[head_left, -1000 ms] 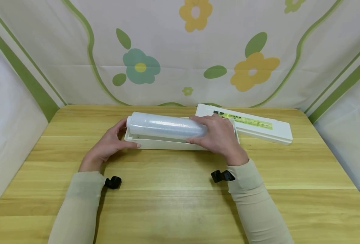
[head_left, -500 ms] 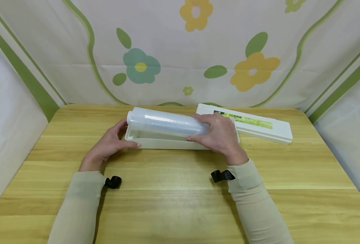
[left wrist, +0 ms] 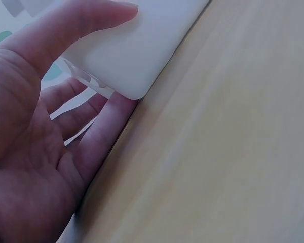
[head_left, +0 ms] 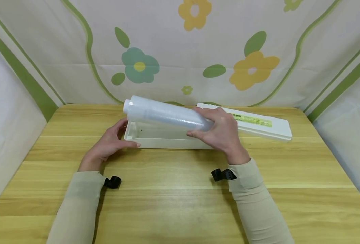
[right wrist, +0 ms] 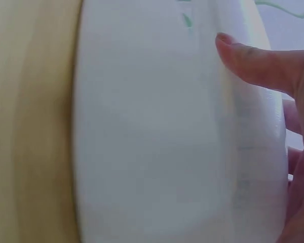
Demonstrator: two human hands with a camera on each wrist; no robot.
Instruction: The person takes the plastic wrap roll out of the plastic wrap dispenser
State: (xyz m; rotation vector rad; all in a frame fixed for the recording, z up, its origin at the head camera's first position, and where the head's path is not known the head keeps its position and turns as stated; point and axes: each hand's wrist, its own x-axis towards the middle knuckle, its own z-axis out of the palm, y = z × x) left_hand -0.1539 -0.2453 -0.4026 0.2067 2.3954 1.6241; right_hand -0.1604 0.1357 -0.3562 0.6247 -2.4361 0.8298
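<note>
A roll of cling film (head_left: 164, 113), clear wrap on a white core, is tilted with its left end raised over a long white box (head_left: 167, 143). My right hand (head_left: 221, 130) grips the roll near its right end, thumb in front and fingers over the far side. In the right wrist view, the thumb lies along the shiny roll (right wrist: 258, 152), beside the box's front wall (right wrist: 142, 126). My left hand (head_left: 111, 142) holds the box's left end. Its thumb rests on the front wall, and the other fingers reach round the end, as the left wrist view shows.
Behind and right of the box lies a long white lid (head_left: 279, 128) with a yellow-green label (head_left: 256, 121). A flower-printed cloth (head_left: 167, 44) rises at the back edge of the wooden table (head_left: 174, 203).
The cling film's left end has risen out of the box, and the roll slants more steeply. My right hand has lifted slightly with it; the left hand stays on the box.
</note>
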